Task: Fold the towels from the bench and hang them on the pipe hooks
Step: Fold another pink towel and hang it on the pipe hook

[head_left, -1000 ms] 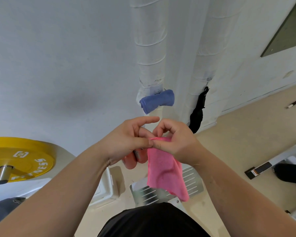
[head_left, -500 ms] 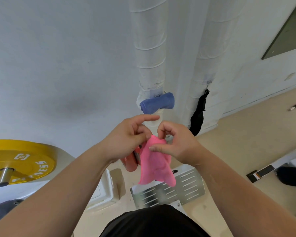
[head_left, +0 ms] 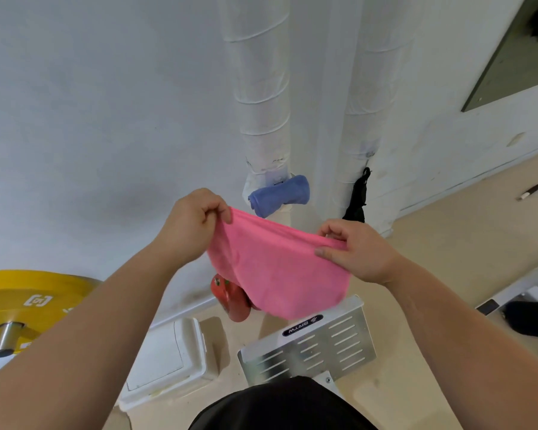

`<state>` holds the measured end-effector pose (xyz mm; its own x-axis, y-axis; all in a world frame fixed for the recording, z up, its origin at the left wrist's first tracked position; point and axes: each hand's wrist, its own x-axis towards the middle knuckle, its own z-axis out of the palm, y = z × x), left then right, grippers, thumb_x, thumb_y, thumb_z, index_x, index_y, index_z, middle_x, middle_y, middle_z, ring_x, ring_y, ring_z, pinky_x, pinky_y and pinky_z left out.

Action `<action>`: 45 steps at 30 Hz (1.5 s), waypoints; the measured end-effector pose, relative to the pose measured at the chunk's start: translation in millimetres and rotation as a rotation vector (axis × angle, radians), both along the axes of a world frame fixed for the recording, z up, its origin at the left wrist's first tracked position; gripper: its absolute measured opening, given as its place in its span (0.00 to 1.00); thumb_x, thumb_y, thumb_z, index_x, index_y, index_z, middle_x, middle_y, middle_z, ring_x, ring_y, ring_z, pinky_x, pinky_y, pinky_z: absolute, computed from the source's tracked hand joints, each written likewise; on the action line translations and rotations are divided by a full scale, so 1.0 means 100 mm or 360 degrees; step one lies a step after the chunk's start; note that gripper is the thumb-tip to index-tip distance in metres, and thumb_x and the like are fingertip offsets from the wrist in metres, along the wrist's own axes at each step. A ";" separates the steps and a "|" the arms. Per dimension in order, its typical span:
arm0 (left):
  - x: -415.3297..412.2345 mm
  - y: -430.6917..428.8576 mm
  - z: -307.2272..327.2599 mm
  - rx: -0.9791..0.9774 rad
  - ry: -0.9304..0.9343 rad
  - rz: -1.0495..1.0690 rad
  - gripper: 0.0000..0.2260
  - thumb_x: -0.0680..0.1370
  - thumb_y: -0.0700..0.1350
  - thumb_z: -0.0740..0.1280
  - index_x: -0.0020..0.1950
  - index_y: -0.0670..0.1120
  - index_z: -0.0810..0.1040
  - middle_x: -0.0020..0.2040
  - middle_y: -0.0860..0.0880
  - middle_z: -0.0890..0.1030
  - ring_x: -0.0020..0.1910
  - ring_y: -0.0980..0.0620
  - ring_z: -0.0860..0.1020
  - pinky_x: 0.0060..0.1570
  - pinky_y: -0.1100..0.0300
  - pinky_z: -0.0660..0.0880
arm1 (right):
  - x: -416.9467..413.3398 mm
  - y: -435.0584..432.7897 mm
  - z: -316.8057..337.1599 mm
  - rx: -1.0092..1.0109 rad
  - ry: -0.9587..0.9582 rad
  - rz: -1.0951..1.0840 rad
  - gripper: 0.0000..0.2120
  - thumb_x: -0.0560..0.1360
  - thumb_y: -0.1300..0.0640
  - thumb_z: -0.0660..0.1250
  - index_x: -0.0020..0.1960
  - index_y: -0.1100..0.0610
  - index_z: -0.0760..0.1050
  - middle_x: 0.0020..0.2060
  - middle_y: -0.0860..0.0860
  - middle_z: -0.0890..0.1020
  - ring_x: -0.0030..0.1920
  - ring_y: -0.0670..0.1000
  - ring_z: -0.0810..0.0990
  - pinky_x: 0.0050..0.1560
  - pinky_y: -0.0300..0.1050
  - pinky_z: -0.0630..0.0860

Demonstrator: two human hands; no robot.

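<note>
A pink towel (head_left: pixel 280 268) hangs spread between my two hands in front of the white wrapped pipes. My left hand (head_left: pixel 193 225) pinches its upper left corner and my right hand (head_left: pixel 354 249) pinches its upper right edge. The cloth sags below in a wide fold. A folded blue towel (head_left: pixel 280 195) hangs on the left pipe (head_left: pixel 261 88), just behind and above the pink one. A black towel or strap (head_left: pixel 356 197) hangs from the right pipe (head_left: pixel 370 88).
A yellow weight plate (head_left: pixel 22 302) sits at the left. On the floor below lie a white box (head_left: pixel 165 355), a slotted metal plate (head_left: pixel 311 342) and a red object (head_left: pixel 230 296) partly hidden by the towel. Bench parts show at the right edge.
My hands have moved apart, left going left and right going right. The pink towel, bunched and hanging narrow before, is now stretched wide between them.
</note>
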<state>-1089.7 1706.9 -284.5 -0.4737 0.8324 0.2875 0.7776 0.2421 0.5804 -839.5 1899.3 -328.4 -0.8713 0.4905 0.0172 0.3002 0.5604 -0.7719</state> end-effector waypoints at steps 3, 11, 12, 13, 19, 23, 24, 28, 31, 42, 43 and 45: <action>-0.13 -0.01 -0.06 -0.0094 -0.0028 0.0179 0.20 0.73 0.26 0.57 0.41 0.48 0.81 0.46 0.46 0.80 0.42 0.54 0.75 0.42 0.71 0.67 | 0.08 0.11 0.03 0.0041 -0.0042 -0.0068 0.09 0.74 0.59 0.74 0.44 0.46 0.78 0.39 0.42 0.80 0.40 0.38 0.76 0.42 0.36 0.68; -0.02 -0.02 -0.23 -0.0029 -0.0724 0.0424 0.18 0.80 0.31 0.56 0.43 0.48 0.82 0.37 0.50 0.78 0.32 0.51 0.68 0.30 0.62 0.65 | 0.12 0.09 0.02 -0.0812 0.0593 -0.0770 0.10 0.78 0.62 0.67 0.51 0.47 0.78 0.40 0.62 0.80 0.38 0.53 0.72 0.37 0.48 0.67; 0.00 -0.02 -0.24 0.0001 -0.0842 0.0448 0.17 0.80 0.32 0.57 0.45 0.48 0.82 0.36 0.50 0.77 0.32 0.51 0.68 0.33 0.60 0.66 | 0.11 0.08 0.01 -0.0816 0.0631 -0.0886 0.10 0.78 0.62 0.67 0.49 0.47 0.77 0.40 0.62 0.79 0.38 0.53 0.71 0.37 0.46 0.66; 0.03 -0.02 -0.25 0.0033 -0.0956 0.0477 0.15 0.79 0.32 0.58 0.47 0.48 0.81 0.35 0.48 0.76 0.32 0.50 0.69 0.36 0.57 0.67 | 0.10 0.05 0.00 -0.0802 0.0655 -0.0982 0.11 0.77 0.63 0.66 0.48 0.47 0.77 0.38 0.60 0.77 0.37 0.53 0.69 0.36 0.45 0.65; 0.45 0.04 -0.19 0.0165 -0.1337 0.0568 0.13 0.77 0.30 0.59 0.51 0.47 0.77 0.31 0.46 0.75 0.27 0.50 0.69 0.33 0.55 0.68 | -0.07 -0.31 0.06 -0.0374 0.0472 -0.0954 0.12 0.74 0.66 0.62 0.42 0.50 0.78 0.33 0.48 0.79 0.32 0.47 0.72 0.37 0.42 0.68; 0.83 0.09 -0.10 0.0156 -0.1346 0.0342 0.13 0.76 0.30 0.59 0.50 0.48 0.73 0.34 0.38 0.76 0.28 0.46 0.71 0.32 0.53 0.69 | -0.29 -0.70 0.28 -0.0337 0.0365 -0.0675 0.16 0.74 0.67 0.62 0.41 0.49 0.82 0.37 0.42 0.84 0.39 0.39 0.79 0.44 0.36 0.73; 0.90 0.10 -0.07 0.0156 -0.1330 0.0310 0.13 0.76 0.31 0.59 0.50 0.49 0.73 0.35 0.35 0.76 0.29 0.46 0.72 0.33 0.53 0.70 | -0.32 -0.79 0.33 -0.0410 0.0380 -0.0594 0.16 0.75 0.65 0.61 0.42 0.49 0.83 0.38 0.42 0.84 0.41 0.40 0.80 0.46 0.37 0.74; 0.94 0.05 0.06 0.0255 -0.1339 0.0279 0.13 0.77 0.31 0.62 0.54 0.49 0.74 0.42 0.32 0.81 0.32 0.46 0.74 0.34 0.52 0.72 | -0.24 -0.83 0.48 -0.0556 0.0416 -0.0198 0.18 0.74 0.64 0.57 0.49 0.46 0.82 0.43 0.46 0.84 0.37 0.44 0.80 0.37 0.38 0.78; 0.89 -0.02 0.14 0.0287 -0.1434 0.0167 0.16 0.79 0.31 0.66 0.60 0.48 0.74 0.42 0.43 0.87 0.37 0.45 0.79 0.41 0.49 0.75 | -0.18 -0.69 0.50 -0.0436 0.0358 -0.0021 0.19 0.79 0.69 0.60 0.56 0.49 0.81 0.48 0.49 0.85 0.39 0.44 0.82 0.38 0.38 0.78; 0.91 -0.06 0.04 0.0265 -0.1579 0.0216 0.18 0.79 0.30 0.65 0.63 0.50 0.76 0.46 0.42 0.87 0.40 0.40 0.78 0.44 0.45 0.74 | -0.27 -0.68 0.33 0.0167 0.0380 0.0011 0.08 0.69 0.48 0.76 0.39 0.52 0.81 0.41 0.47 0.79 0.49 0.51 0.75 0.53 0.46 0.71; 0.89 -0.07 0.05 0.0238 -0.1566 0.0179 0.18 0.79 0.30 0.65 0.63 0.50 0.76 0.46 0.42 0.87 0.40 0.40 0.78 0.45 0.45 0.75 | -0.27 -0.68 0.35 0.0191 0.0378 0.0034 0.08 0.69 0.48 0.76 0.38 0.52 0.81 0.38 0.47 0.80 0.48 0.50 0.75 0.52 0.47 0.71; 0.90 -0.08 0.08 0.0161 -0.1551 0.0074 0.17 0.79 0.31 0.66 0.63 0.50 0.76 0.47 0.41 0.87 0.40 0.39 0.78 0.46 0.45 0.75 | -0.27 -0.69 0.37 0.0244 0.0403 0.0049 0.08 0.69 0.48 0.76 0.38 0.52 0.82 0.35 0.46 0.81 0.44 0.48 0.73 0.51 0.45 0.70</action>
